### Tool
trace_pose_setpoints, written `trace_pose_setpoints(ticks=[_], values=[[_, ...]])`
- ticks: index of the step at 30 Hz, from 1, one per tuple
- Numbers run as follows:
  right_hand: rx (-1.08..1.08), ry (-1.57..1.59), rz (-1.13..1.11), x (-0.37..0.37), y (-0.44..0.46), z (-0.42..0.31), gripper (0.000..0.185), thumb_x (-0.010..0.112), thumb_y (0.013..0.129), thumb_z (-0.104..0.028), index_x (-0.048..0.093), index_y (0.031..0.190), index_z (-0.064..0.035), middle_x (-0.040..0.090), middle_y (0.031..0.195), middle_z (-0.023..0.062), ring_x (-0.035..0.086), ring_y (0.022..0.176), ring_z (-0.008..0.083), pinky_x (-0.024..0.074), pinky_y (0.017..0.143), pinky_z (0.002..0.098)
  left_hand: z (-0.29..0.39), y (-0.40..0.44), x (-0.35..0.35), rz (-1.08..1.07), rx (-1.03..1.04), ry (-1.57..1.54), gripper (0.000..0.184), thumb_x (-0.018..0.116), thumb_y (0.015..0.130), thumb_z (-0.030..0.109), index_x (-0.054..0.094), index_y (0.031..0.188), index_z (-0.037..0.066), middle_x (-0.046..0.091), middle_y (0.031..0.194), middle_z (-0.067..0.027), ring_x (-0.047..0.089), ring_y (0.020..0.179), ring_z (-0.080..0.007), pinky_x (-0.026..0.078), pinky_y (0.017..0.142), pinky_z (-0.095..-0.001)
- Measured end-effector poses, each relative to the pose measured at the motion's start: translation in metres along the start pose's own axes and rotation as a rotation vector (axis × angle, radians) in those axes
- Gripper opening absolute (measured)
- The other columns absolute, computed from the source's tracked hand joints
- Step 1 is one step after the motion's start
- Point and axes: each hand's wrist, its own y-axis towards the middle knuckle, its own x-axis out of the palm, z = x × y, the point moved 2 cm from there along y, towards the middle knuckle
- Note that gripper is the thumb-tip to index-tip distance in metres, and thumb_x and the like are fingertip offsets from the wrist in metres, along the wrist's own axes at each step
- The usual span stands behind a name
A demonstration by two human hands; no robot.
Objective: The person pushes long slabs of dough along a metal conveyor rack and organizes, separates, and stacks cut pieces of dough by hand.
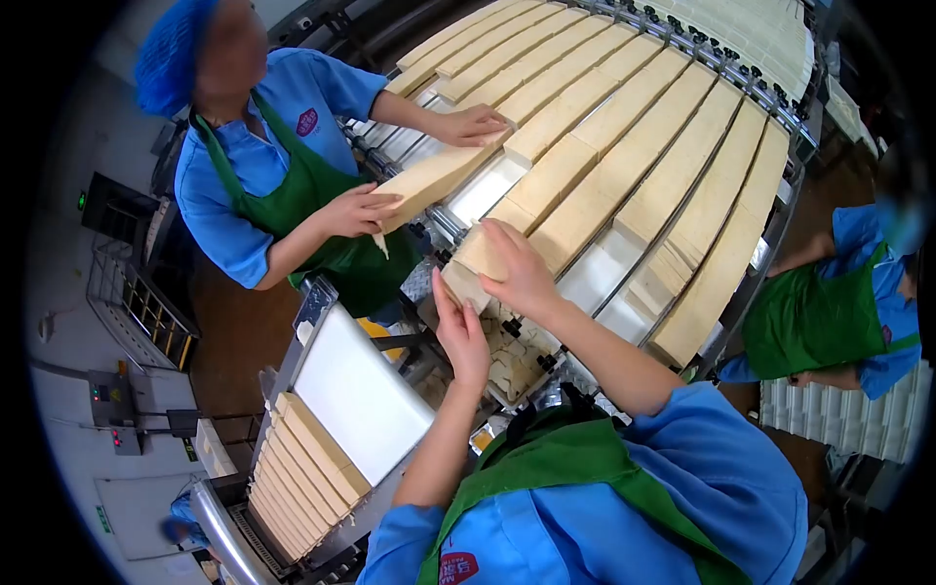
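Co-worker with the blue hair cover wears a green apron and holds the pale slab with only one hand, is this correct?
Not only one: the head view shows both co-worker's hands on the pale slab. The blue hair cover and green apron are right.

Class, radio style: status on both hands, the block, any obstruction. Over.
Right hand on the near end of a pale block; left hand open, against that end. Co-worker close by, upper left, holding long slab.

I get bright, even indoor light with soft shadows. Fisheye distortion bends the edges, which fall to black.
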Motion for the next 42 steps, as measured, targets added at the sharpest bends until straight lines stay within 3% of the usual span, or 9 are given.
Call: trace_pose_setpoints(ticks=[5, 9, 14, 19, 28, 32, 33, 34, 42], values=[[-0.039, -0.18, 0.095, -0.06, -0.032, 0.011, 0.072, 0.07, 0.069, -0.012, 0.04, 0.133, 0.0011, 0.046, 0.132, 0.0192, 0.045, 0.123, 0.0335, 0.0377, 0.103, 0.0358, 0.003, -0.02, -0.007, -0.106, -0.045, -0.117, 0.065, 0.045, 0.091, 0.001, 0.014, 0.148, 0.011, 0.062, 0.104, -0.0155, 0.059, 0.086, -0.0195, 0.044, 0.08, -0.0271], [0.073, -0.434, 0.115, -0.11, -0.054, 0.056, 0.073, 0.071, 0.069, -0.012, 0.038, 0.133, 0.0005, 0.045, 0.133, 0.0183, 0.044, 0.123, 0.0331, 0.0378, 0.102, 0.039, -0.055, -0.044, -0.033, -0.234, -0.037, 0.338, 0.066, 0.052, 0.092, 0.018, 0.015, 0.145, 0.003, 0.022, 0.144, -0.0257, 0.03, 0.131, -0.0387, 0.034, 0.104, -0.0416], [0.341, -0.864, -0.074, -0.125, -0.059, 0.107, 0.074, 0.073, 0.07, -0.016, 0.038, 0.132, 0.0017, 0.041, 0.136, 0.0167, 0.038, 0.128, 0.0303, 0.0353, 0.103, 0.0385, -0.081, -0.089, -0.047, -0.284, -0.171, 0.319, 0.068, 0.056, 0.091, 0.021, 0.018, 0.145, 0.006, 0.029, 0.14, -0.0237, 0.045, 0.117, -0.036, 0.04, 0.097, -0.0399], [0.442, -1.082, -0.041, -0.12, -0.055, 0.098, 0.081, 0.074, 0.071, -0.02, 0.031, 0.136, 0.003, 0.032, 0.142, 0.0187, 0.025, 0.135, 0.0346, 0.0244, 0.107, 0.0517, -0.091, -0.119, -0.056, -0.341, -0.199, 0.317, 0.067, 0.056, 0.091, 0.022, 0.02, 0.144, 0.005, 0.035, 0.135, -0.0212, 0.051, 0.105, -0.0316, 0.043, 0.092, -0.0394], [0.496, -0.817, -0.013, -0.096, -0.048, 0.148, 0.067, 0.057, 0.079, -0.005, 0.027, 0.138, 0.0075, 0.014, 0.149, 0.0271, 0.01, 0.139, 0.0425, 0.0089, 0.108, 0.0634, -0.112, -0.162, -0.066, -0.394, -0.304, 0.265, 0.064, 0.056, 0.092, 0.023, 0.023, 0.143, 0.004, 0.042, 0.126, -0.0223, 0.056, 0.101, -0.0291, 0.049, 0.082, -0.0366], [0.662, -0.973, -0.083, -0.068, -0.019, 0.114, 0.071, 0.063, 0.081, -0.024, 0.031, 0.14, 0.0, 0.019, 0.148, 0.0259, 0.013, 0.14, 0.0379, 0.0114, 0.11, 0.0579, -0.107, -0.17, -0.078, -0.335, -0.307, 0.226, 0.06, 0.056, 0.092, 0.02, 0.026, 0.142, 0.004, 0.047, 0.121, -0.0219, 0.059, 0.097, -0.0282, 0.05, 0.081, -0.0368], [0.492, -0.955, -0.117, -0.054, -0.007, 0.101, 0.077, 0.067, 0.078, -0.038, 0.035, 0.138, -0.0025, 0.028, 0.145, 0.0241, 0.02, 0.138, 0.0366, 0.0178, 0.109, 0.0573, -0.104, -0.174, -0.08, -0.287, -0.308, 0.189, 0.057, 0.056, 0.092, 0.019, 0.029, 0.14, 0.003, 0.048, 0.12, -0.0218, 0.06, 0.094, -0.0275, 0.05, 0.079, -0.0361], [0.337, -0.912, -0.033, -0.032, 0.007, 0.089, 0.072, 0.068, 0.077, -0.039, 0.042, 0.133, -0.0022, 0.031, 0.144, 0.023, 0.023, 0.137, 0.037, 0.0211, 0.109, 0.0539, -0.109, -0.178, -0.085, -0.274, -0.314, 0.19, 0.057, 0.056, 0.092, 0.019, 0.029, 0.14, 0.003, 0.048, 0.12, -0.0218, 0.06, 0.094, -0.0275, 0.05, 0.079, -0.0361], [-0.017, -0.814, -0.084, 0.059, 0.059, 0.1, 0.039, 0.07, 0.075, -0.026, 0.061, 0.107, -0.005, 0.047, 0.131, 0.0162, 0.037, 0.127, 0.0354, 0.0315, 0.101, 0.0521, -0.119, -0.218, -0.118, -0.251, -0.468, 0.139, 0.047, 0.055, 0.093, 0.018, 0.038, 0.135, 0.004, 0.052, 0.123, -0.0196, 0.062, 0.092, -0.0244, 0.05, 0.077, -0.0339]])
